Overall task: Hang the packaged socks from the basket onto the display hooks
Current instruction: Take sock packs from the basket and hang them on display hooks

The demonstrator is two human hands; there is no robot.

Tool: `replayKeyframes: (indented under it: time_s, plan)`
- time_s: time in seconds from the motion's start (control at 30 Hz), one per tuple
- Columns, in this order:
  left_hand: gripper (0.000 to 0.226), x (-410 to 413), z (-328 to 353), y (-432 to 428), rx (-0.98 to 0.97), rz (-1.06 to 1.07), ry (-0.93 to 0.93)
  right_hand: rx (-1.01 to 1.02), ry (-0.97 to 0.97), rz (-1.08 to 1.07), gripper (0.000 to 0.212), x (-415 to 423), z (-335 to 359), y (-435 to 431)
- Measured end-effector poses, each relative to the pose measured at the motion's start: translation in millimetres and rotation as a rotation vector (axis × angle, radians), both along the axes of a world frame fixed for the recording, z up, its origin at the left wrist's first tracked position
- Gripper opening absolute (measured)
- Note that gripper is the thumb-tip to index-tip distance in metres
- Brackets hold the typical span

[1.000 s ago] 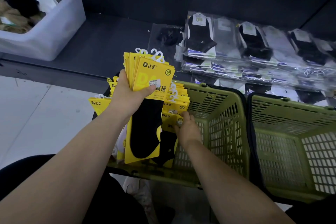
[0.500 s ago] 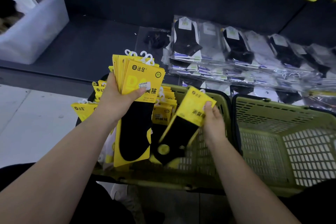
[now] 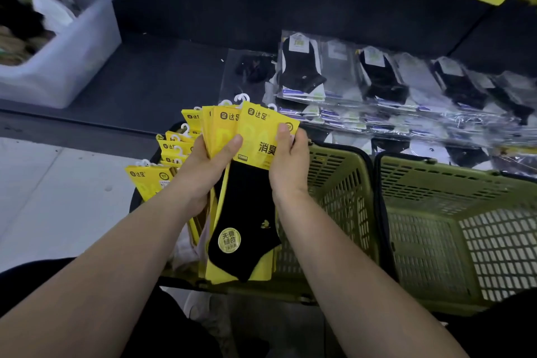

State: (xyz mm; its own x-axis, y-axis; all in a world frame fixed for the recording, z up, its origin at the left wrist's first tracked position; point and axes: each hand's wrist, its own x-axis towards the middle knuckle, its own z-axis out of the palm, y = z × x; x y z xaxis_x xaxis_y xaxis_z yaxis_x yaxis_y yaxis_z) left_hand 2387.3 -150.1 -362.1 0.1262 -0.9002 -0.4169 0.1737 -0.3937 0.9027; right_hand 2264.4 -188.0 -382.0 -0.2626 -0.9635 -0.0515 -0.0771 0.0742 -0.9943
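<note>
Swung from three o'clock, sock pack (image 3: pixel 263 136) is pinched by right hand (image 3: pixel 287 168) onto stack (image 3: pixel 210 122) gripped by left hand (image 3: pixel 207 168), so hangers (image 3: pixel 242 97) line up.

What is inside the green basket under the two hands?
Yellow sock packs stand at the left end of the basket. The held packs, the left hand and the right hand cover much of its floor.

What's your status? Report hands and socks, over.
Left hand grips fanned sock packs. Right hand pinches front pack. Spare packs in basket. No obstruction seen.
</note>
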Motion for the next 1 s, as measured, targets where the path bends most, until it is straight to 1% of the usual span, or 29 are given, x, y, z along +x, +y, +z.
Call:
replayKeyframes:
  time_s: [0.07,0.1,0.2,0.23,0.27,0.3,0.33,0.37,0.4,0.43,0.5,0.63,0.73,0.77,0.8,0.83,0.9,0.93,1.0]
  plan:
    - [0.104,3,-1,0,0.022,0.001,0.021,-0.01,0.032,0.017,0.021,3,-2,0]
    - [0.1,4,-2,0,0.025,0.007,0.021,0.001,0.024,0.039,0.02,3,-4,-1]
    - [0.069,9,-3,-5,-0.011,0.075,-0.016,0.1,-0.154,0.057,0.023,-4,-12,-6]
    - [0.06,14,-1,-8,-0.043,0.114,-0.038,0.119,-0.137,0.051,0.024,-10,-19,-7]
    - [0.054,20,1,-11,-0.075,0.156,-0.063,0.118,-0.006,0.061,0.021,-16,-27,-6]
    - [0.049,27,4,-14,-0.098,0.196,-0.087,0.114,0.194,0.11,0.013,-24,-40,-4]
    - [0.047,33,6,-17,-0.112,0.222,-0.113,0.147,0.406,0.197,0.015,-29,-53,1]
    - [0.046,38,7,-18,-0.12,0.23,-0.144,0.19,0.595,0.294,0.032,-33,-66,6]
    - [0.046,41,7,-19,-0.126,0.227,-0.174,0.214,0.708,0.374,0.047,-35,-79,11]
    - [0.047,43,6,-19,-0.13,0.223,-0.195,0.213,0.756,0.419,0.055,-34,-88,16]
    - [0.048,42,5,-18,-0.131,0.215,-0.207,0.176,0.75,0.405,0.059,-31,-98,19]
    - [0.048,38,4,-17,-0.131,0.201,-0.208,0.233,0.735,0.309,0.053,-29,-109,16]
    - [0.048,38,5,-19,-0.123,0.198,-0.219,0.256,0.753,0.335,0.038,-32,-116,19]
    - [0.048,38,5,-19,-0.118,0.196,-0.221,0.268,0.734,0.344,0.032,-34,-118,21]
    - [0.048,37,5,-19,-0.115,0.193,-0.224,0.29,0.669,0.347,0.026,-36,-120,22]
    - [0.049,37,5,-19,-0.114,0.19,-0.225,0.331,0.539,0.338,0.021,-39,-120,25]
    - [0.049,36,6,-19,-0.121,0.181,-0.231,0.43,0.166,0.293,0.016,-46,-114,30]
    - [0.049,35,5,-19,-0.125,0.176,-0.232,0.452,0.024,0.265,0.016,-52,-109,32]
    - [0.049,34,5,-19,-0.134,0.165,-0.221,0.404,-0.151,0.201,0.011,-67,-90,32]
